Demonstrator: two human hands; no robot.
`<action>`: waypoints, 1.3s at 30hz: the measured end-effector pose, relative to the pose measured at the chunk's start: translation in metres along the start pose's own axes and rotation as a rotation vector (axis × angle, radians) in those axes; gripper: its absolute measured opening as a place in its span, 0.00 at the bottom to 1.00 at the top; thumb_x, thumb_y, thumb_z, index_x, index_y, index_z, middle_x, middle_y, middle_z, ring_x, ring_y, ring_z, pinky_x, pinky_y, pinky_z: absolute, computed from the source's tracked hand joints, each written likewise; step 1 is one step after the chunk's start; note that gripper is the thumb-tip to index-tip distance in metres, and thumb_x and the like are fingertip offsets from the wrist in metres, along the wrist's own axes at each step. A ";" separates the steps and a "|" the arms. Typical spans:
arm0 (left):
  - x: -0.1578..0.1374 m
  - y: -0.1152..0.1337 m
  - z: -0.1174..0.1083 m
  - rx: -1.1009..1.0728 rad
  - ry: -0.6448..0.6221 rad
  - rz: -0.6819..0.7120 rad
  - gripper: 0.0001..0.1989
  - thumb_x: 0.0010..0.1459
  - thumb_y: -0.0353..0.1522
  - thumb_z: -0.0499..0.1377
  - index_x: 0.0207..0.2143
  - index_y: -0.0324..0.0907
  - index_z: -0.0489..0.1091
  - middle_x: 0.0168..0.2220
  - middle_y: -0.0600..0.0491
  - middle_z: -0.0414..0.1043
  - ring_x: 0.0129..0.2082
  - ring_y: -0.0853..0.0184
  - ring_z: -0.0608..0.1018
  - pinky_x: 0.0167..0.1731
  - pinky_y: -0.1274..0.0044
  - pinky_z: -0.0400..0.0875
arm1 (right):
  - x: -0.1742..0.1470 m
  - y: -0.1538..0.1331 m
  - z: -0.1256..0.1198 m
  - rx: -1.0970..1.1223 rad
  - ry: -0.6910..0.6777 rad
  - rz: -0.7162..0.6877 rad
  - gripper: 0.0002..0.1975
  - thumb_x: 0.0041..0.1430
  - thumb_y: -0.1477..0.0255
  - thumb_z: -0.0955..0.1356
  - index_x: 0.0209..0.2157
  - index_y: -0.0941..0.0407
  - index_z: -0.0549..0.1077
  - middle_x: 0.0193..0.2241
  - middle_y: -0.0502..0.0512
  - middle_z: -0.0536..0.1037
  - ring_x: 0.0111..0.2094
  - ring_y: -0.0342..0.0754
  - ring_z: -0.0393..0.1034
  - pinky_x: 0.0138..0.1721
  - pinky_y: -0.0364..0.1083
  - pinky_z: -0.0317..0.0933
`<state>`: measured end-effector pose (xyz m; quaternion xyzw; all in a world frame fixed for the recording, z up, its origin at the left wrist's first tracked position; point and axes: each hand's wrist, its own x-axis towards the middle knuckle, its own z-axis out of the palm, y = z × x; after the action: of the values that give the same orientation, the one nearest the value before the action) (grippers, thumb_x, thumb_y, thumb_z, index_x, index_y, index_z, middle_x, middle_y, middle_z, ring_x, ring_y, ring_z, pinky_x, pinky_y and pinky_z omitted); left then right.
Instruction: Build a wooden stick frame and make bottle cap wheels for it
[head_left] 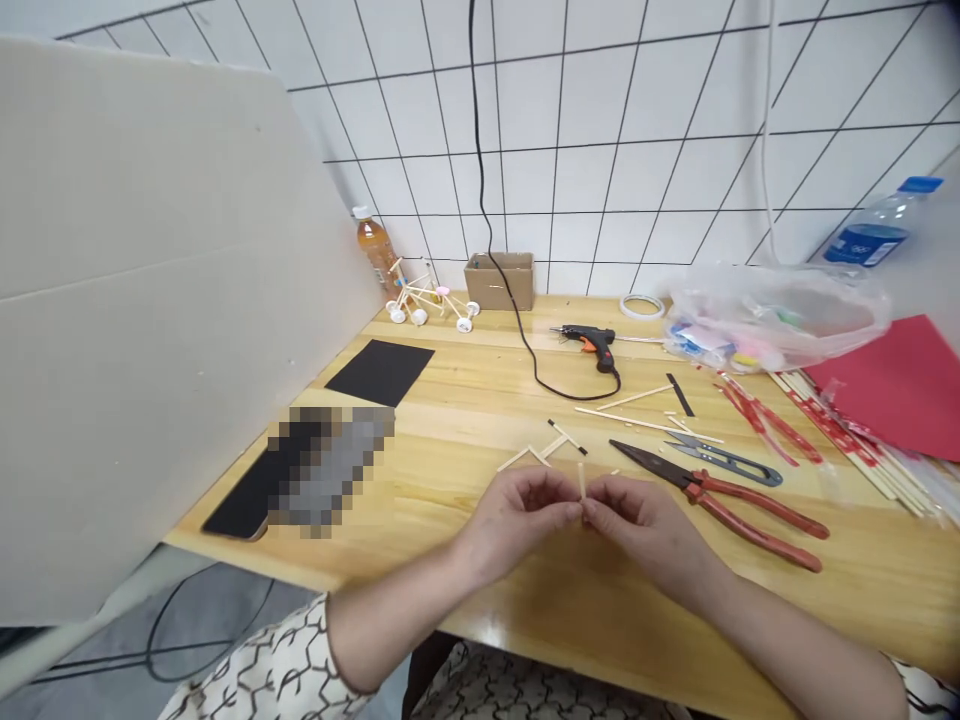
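**Short stick [582,482] pinched upright**

At the clock's centre, the short stick is pinched between the fingertips of the left hand [525,515] and right hand [637,525], apparently for fine control. Pliers [697,487] are laid at 3 o'clock, seemingly for easy reach. Joined sticks [553,447] are set at 11. At 12, a glue gun [596,345] is rested on the bench [465,390], its nozzle [556,329] turned toward 9, presumably away from the hands. Between 10 and 11, a wheeled model [442,291] is stood, likely out of the way.
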<state>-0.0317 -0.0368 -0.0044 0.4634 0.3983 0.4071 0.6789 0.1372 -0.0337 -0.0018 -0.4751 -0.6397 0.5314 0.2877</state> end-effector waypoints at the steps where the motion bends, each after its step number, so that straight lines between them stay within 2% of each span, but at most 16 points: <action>1: -0.004 -0.002 -0.001 -0.045 0.020 -0.009 0.08 0.45 0.33 0.66 0.26 0.37 0.72 0.26 0.53 0.74 0.28 0.70 0.74 0.34 0.78 0.67 | 0.001 -0.003 0.005 -0.019 -0.016 0.005 0.15 0.54 0.61 0.64 0.22 0.57 0.67 0.19 0.47 0.64 0.24 0.42 0.56 0.26 0.42 0.52; 8: -0.011 -0.009 -0.019 -0.109 0.177 -0.076 0.08 0.42 0.31 0.67 0.24 0.37 0.72 0.24 0.56 0.70 0.26 0.72 0.71 0.31 0.79 0.64 | 0.014 -0.005 0.031 -0.064 -0.080 0.027 0.17 0.53 0.59 0.63 0.19 0.56 0.64 0.17 0.46 0.58 0.21 0.41 0.52 0.23 0.42 0.48; 13: -0.009 -0.001 -0.023 0.012 0.214 -0.070 0.04 0.45 0.29 0.62 0.23 0.37 0.69 0.22 0.57 0.68 0.24 0.73 0.69 0.28 0.81 0.62 | 0.015 0.002 0.038 -0.162 -0.116 0.010 0.16 0.57 0.62 0.61 0.20 0.56 0.65 0.17 0.46 0.56 0.21 0.41 0.50 0.22 0.42 0.46; 16: -0.007 0.003 -0.023 0.061 0.213 -0.074 0.02 0.48 0.28 0.58 0.25 0.39 0.67 0.21 0.58 0.66 0.23 0.74 0.68 0.28 0.81 0.62 | 0.012 0.003 0.035 -0.273 -0.110 -0.032 0.14 0.57 0.65 0.61 0.21 0.56 0.67 0.16 0.46 0.60 0.20 0.41 0.53 0.21 0.42 0.48; 19: -0.006 0.005 -0.022 0.086 0.157 -0.081 0.02 0.49 0.29 0.58 0.26 0.38 0.67 0.22 0.58 0.65 0.24 0.74 0.67 0.28 0.80 0.61 | 0.009 -0.001 0.021 -0.366 -0.065 -0.137 0.13 0.58 0.67 0.61 0.25 0.55 0.71 0.17 0.49 0.68 0.21 0.42 0.60 0.23 0.42 0.54; 22: -0.005 0.012 -0.018 0.062 0.087 -0.095 0.04 0.50 0.30 0.58 0.27 0.38 0.69 0.23 0.57 0.65 0.25 0.74 0.67 0.27 0.80 0.61 | 0.007 -0.012 -0.008 -0.472 0.053 -0.219 0.12 0.59 0.67 0.61 0.28 0.53 0.73 0.23 0.51 0.74 0.24 0.44 0.66 0.27 0.43 0.58; 26: 0.002 0.028 -0.005 -0.031 0.008 -0.128 0.05 0.50 0.32 0.61 0.26 0.38 0.69 0.22 0.56 0.67 0.23 0.74 0.67 0.26 0.80 0.61 | 0.001 -0.025 -0.060 -0.722 0.323 -0.170 0.12 0.56 0.61 0.63 0.32 0.51 0.74 0.30 0.54 0.78 0.27 0.47 0.70 0.29 0.45 0.60; 27: 0.006 0.031 -0.001 -0.048 -0.005 -0.118 0.05 0.50 0.32 0.61 0.26 0.38 0.69 0.21 0.56 0.67 0.22 0.74 0.67 0.26 0.80 0.61 | -0.001 -0.025 -0.071 -0.764 0.340 -0.140 0.13 0.55 0.60 0.62 0.31 0.51 0.74 0.30 0.54 0.78 0.26 0.47 0.69 0.27 0.45 0.60; 29: 0.014 0.036 0.007 -0.082 0.006 -0.089 0.06 0.49 0.32 0.61 0.24 0.39 0.69 0.20 0.56 0.67 0.21 0.75 0.67 0.25 0.80 0.62 | -0.007 -0.019 -0.090 -0.833 0.321 -0.049 0.15 0.54 0.56 0.62 0.31 0.52 0.73 0.30 0.55 0.78 0.26 0.49 0.70 0.27 0.47 0.61; 32: 0.026 0.038 0.011 -0.128 0.073 -0.010 0.06 0.49 0.33 0.62 0.24 0.39 0.69 0.21 0.55 0.69 0.21 0.74 0.68 0.25 0.80 0.62 | -0.015 0.001 -0.107 -0.967 0.277 0.039 0.18 0.49 0.52 0.64 0.32 0.52 0.72 0.33 0.58 0.76 0.33 0.54 0.71 0.32 0.51 0.63; 35: 0.036 0.035 0.007 -0.176 0.146 0.065 0.07 0.49 0.34 0.62 0.25 0.39 0.70 0.21 0.55 0.69 0.21 0.75 0.68 0.24 0.81 0.62 | -0.023 0.021 -0.113 -1.032 0.236 0.108 0.19 0.47 0.52 0.65 0.31 0.53 0.71 0.34 0.59 0.76 0.36 0.57 0.70 0.36 0.54 0.63; 39: 0.044 0.031 -0.004 -0.221 0.201 0.041 0.08 0.47 0.34 0.63 0.24 0.38 0.70 0.21 0.55 0.70 0.21 0.76 0.67 0.22 0.82 0.61 | -0.030 0.027 -0.109 -1.028 0.240 0.177 0.17 0.47 0.56 0.66 0.31 0.55 0.71 0.33 0.61 0.76 0.35 0.59 0.71 0.35 0.55 0.63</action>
<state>-0.0259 0.0126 0.0164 0.3511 0.4074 0.5065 0.6740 0.2526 -0.0172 0.0061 -0.6642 -0.7376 0.1137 0.0430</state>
